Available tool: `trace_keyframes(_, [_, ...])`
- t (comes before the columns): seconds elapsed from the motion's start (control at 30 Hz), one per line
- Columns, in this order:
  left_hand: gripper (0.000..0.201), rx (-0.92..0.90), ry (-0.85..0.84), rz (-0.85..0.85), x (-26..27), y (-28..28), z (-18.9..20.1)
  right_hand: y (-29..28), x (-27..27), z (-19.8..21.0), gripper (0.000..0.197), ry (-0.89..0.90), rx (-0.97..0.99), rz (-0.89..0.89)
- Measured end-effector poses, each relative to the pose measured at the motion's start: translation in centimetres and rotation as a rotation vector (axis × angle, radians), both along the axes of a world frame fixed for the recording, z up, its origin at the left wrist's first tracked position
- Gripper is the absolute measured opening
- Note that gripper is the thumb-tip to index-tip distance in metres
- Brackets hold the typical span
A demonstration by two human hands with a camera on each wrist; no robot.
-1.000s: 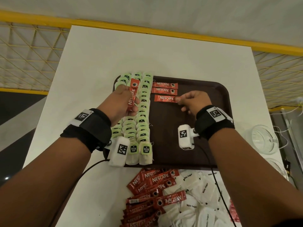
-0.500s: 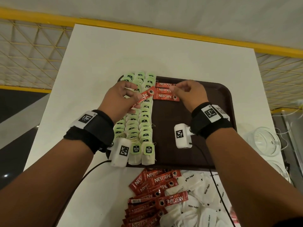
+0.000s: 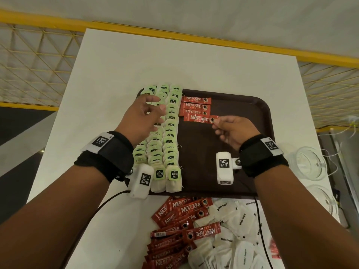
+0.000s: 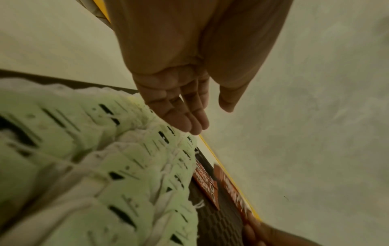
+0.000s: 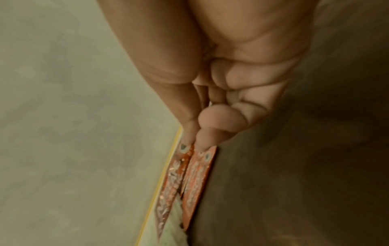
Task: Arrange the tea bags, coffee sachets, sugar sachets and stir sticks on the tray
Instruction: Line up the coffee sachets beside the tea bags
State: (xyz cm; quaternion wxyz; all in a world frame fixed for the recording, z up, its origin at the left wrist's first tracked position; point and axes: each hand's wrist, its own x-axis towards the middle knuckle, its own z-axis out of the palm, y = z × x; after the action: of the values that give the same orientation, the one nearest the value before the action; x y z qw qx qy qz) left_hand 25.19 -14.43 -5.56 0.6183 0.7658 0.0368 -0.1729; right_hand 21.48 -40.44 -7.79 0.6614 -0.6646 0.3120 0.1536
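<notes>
Red coffee sachet (image 3: 200, 118) lies flat below three others on brown tray (image 3: 252, 105).

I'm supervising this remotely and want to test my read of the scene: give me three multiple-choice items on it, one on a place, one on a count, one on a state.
1. Where do the tea bags lie?
A. along the tray's left side
B. on the tray's right side
C. on the table below the tray

2. How many coffee sachets lie flat in the column on the tray, apart from the held one?
A. one
B. three
C. six

3. What is the right hand doing?
A. resting flat on the table
B. pinching a coffee sachet by its end
C. gripping a tea bag

Answers: 1 A, the green-tagged rows fill the left edge. 2 B, three red sachets are stacked in the column. 3 B, thumb and finger close on the sachet's right end, while the left hand holds nothing.
</notes>
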Motion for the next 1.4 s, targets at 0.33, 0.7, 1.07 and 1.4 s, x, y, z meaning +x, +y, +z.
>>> trace_keyframes(0.33, [0.033,0.041,-0.006,0.043,-1.3,1.0,-0.1,2.1,2.1,0.0,0.012,0.194,-0.321,0.025])
trace_keyframes(0.7, [0.012,0.243,-0.068,-0.155,-5.4,1.4,1.8,2.7,-1.8,2.8,0.024,0.056,-0.572,0.237])
trace_keyframes(1.07, [0.015,0.691,-0.046,-0.667,-16.0,2.3,0.3,4.6,-15.6,3.8,0.014,-0.118,-0.742,1.053])
trace_keyframes(1.4, [0.057,0.998,-0.079,-0.652,-18.7,1.1,-0.7,6.3,-16.5,2.9,0.040,-0.237,-1.070,1.246])
